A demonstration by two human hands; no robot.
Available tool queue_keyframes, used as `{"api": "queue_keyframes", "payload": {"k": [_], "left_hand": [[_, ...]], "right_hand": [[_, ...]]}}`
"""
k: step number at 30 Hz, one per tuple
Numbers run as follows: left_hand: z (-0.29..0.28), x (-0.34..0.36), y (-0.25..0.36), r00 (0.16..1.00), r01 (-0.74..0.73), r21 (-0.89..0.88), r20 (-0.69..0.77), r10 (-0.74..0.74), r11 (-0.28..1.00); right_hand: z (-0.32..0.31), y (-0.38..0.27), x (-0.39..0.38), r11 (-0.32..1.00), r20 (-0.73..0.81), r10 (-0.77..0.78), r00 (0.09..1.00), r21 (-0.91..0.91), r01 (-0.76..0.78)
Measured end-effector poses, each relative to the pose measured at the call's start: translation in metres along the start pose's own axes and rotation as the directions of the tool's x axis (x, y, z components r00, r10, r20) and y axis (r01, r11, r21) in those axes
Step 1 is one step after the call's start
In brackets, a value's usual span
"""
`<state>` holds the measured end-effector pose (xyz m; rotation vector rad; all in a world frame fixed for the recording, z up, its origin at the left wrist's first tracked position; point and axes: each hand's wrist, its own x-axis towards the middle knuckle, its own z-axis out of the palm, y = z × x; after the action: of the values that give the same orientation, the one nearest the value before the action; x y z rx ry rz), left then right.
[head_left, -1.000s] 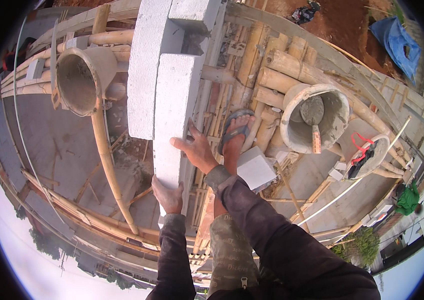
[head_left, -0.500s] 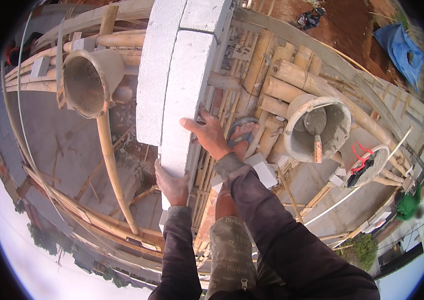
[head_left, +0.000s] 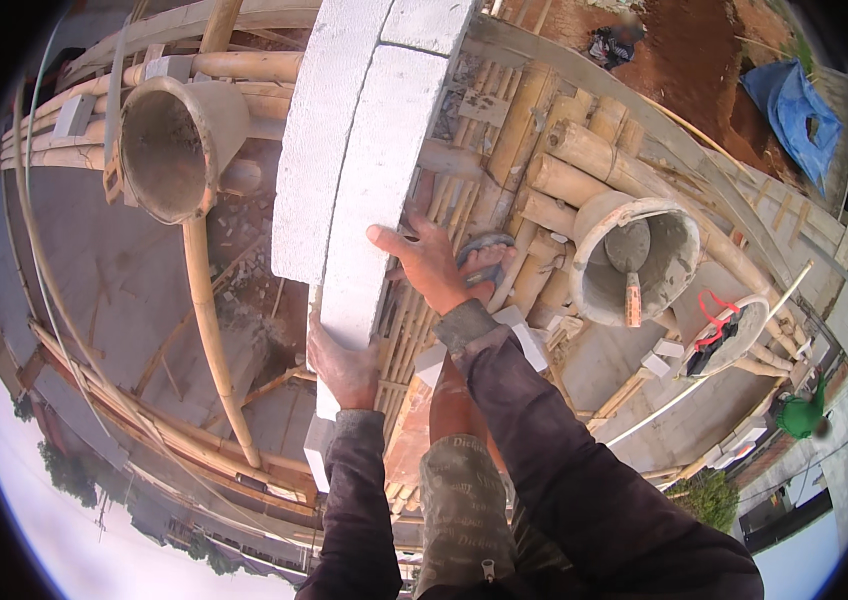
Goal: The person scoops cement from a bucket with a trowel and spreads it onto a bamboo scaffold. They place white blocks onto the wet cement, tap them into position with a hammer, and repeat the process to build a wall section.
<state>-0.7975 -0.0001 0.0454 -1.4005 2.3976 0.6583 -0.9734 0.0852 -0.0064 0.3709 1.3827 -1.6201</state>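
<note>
A long white lightweight concrete block sits on top of the narrow wall in front of me, alongside another white block row and behind it a further block. My left hand is closed round the near end of the long block, its dusty thumb and fingers on opposite sides. My right hand grips the block's right edge, thumb on the top face; its fingers are partly hidden down the side. A thin dark joint runs between the long block and the row to its left.
Left of the wall a mortar-stained bucket rests on bamboo poles. On the right, another bucket holds a wooden-handled trowel; beyond it is a bucket with a red strap. My foot stands on bamboo scaffolding. Two people are farther off.
Both hands keep their hold on the long block. My view has shifted slightly, and the right hand sits marginally farther from the block's near end in the picture.
</note>
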Motion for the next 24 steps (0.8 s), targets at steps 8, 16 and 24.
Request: {"api": "queue_keyframes", "payload": {"k": [8, 16, 24], "left_hand": [[0.0, 0.002, 0.017, 0.947, -0.269, 0.129, -0.144, 0.287, 0.954], [0.016, 0.036, 0.034, 0.867, -0.465, 0.234, -0.074, 0.493, 0.854], [-0.008, 0.058, 0.077, 0.715, -0.686, 0.054, -0.13, 0.687, 0.725]], "right_hand": [[0.002, 0.005, 0.002, 0.999, -0.032, -0.034, 0.999, -0.016, 0.034], [0.004, 0.013, 0.006, 0.995, -0.062, -0.099, 0.993, 0.015, 0.1], [0.005, 0.031, 0.019, 0.962, -0.143, -0.2, 0.969, -0.217, 0.166]]}}
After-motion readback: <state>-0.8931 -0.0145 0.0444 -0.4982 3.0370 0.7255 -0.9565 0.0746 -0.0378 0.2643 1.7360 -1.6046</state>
